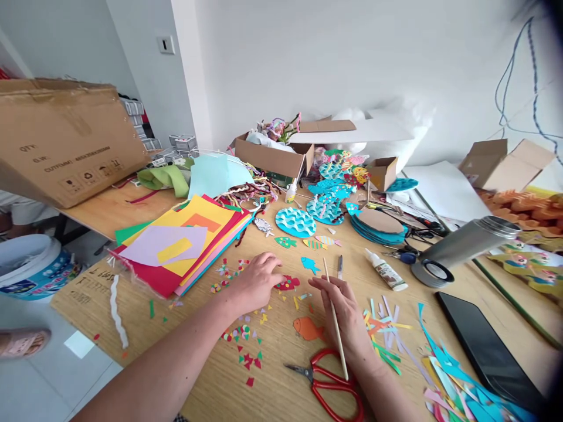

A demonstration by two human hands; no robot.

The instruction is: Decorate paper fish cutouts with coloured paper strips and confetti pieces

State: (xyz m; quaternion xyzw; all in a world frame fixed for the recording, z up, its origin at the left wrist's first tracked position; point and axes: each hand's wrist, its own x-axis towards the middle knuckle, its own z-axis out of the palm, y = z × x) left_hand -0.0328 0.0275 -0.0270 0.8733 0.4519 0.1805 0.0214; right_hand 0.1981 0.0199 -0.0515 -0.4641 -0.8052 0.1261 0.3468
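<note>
My left hand point(259, 280) is bent over the table, its fingertips closed at the left end of a red paper fish point(288, 283) with coloured dots. Between the fingers of my right hand point(345, 305) is a thin wooden stick point(336, 328), its upper tip pointing away from me. An orange paper fish point(308, 328) lies just left of that hand, and a plain blue paper fish point(310, 265) lies beyond it. Red-handled scissors point(323, 378) rest partly under the stick. Small paper dots point(241, 333) and triangles are scattered near my left forearm.
Coloured paper sheets point(185, 246) are stacked at left. A glue bottle point(387, 271), a steel flask point(468, 243) and a phone point(486, 351) occupy the right, beside paper strips point(389, 328). Decorated fish and blue wavy discs point(295, 222) lie farther back, before a cardboard box point(272, 155).
</note>
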